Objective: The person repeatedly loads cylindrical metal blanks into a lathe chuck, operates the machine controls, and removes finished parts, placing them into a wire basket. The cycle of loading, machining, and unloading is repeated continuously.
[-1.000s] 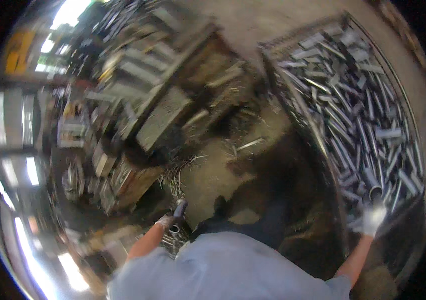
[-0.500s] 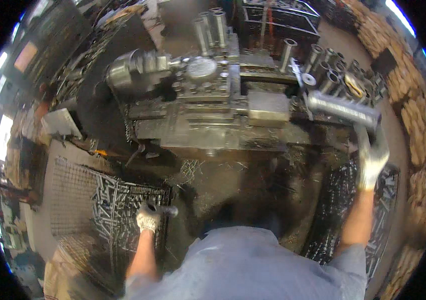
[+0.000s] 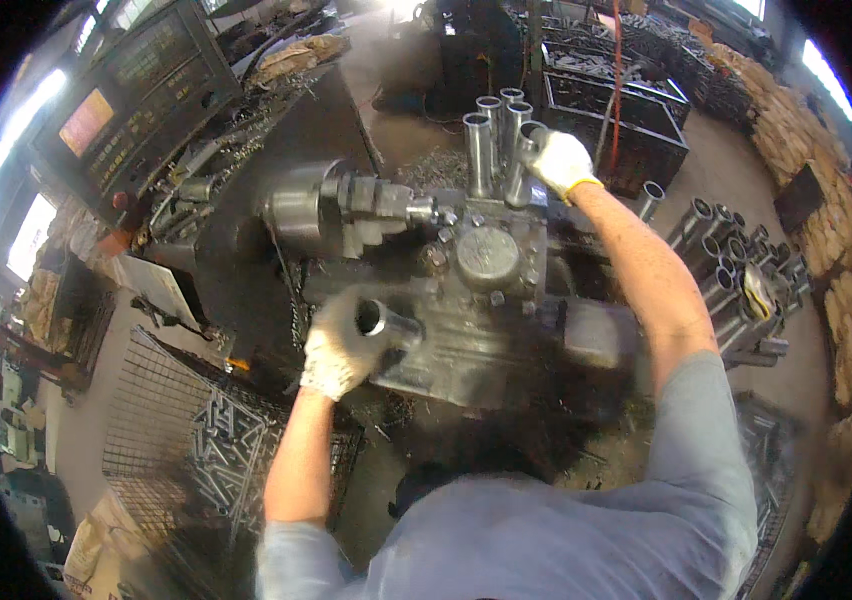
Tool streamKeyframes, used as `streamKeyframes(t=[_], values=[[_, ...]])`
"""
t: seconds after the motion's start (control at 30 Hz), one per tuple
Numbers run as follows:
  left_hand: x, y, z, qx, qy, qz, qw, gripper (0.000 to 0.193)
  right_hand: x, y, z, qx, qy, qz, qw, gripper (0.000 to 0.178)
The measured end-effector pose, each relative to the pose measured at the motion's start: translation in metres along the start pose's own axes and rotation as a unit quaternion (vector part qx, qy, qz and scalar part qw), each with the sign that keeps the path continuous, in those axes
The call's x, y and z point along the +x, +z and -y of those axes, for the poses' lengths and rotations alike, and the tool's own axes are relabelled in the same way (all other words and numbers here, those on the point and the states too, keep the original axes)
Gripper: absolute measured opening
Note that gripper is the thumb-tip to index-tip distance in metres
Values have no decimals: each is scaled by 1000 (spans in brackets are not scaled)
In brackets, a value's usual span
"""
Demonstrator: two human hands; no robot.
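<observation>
In my left gloved hand (image 3: 338, 345) is a short metal tube (image 3: 396, 330), its open end facing up and left. The hand is closed round it, slightly blurred, in front of the lathe's carriage. My right gloved hand (image 3: 561, 163) reaches far forward and grips the upper end of an upright metal tube (image 3: 519, 178) at the back of the lathe. Several like tubes (image 3: 479, 155) stand right beside it. Between my hands sit the round-topped tool post (image 3: 488, 258) and, to the left, the lathe chuck (image 3: 296, 210).
More metal tubes (image 3: 716, 245) stand grouped on the right, with a glove-like item (image 3: 758, 292) on them. A wire basket (image 3: 161, 400) with small metal pieces (image 3: 231, 450) is at lower left. A control panel (image 3: 136, 100) rises at far left; dark bins (image 3: 616, 125) stand behind.
My right hand has gone from the right side to the back of the lathe, with a tube in its grip. My left hand has risen from above the basket to the carriage, holding its tube.
</observation>
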State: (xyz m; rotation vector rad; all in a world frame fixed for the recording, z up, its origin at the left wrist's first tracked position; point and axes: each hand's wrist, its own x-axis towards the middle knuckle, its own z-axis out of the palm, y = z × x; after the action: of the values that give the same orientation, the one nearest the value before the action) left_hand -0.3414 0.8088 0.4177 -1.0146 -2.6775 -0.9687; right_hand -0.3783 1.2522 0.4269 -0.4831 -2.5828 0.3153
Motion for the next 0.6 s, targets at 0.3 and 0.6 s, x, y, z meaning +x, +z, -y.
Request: streamKeyframes(t=[0.3, 0.6], values=[[38, 35, 27, -87, 93, 88, 988, 57, 47, 24, 56, -171, -32, 65, 983, 36], [54, 28, 59, -240, 214, 134, 937, 73, -4, 113, 204, -286, -313, 618, 662, 52]])
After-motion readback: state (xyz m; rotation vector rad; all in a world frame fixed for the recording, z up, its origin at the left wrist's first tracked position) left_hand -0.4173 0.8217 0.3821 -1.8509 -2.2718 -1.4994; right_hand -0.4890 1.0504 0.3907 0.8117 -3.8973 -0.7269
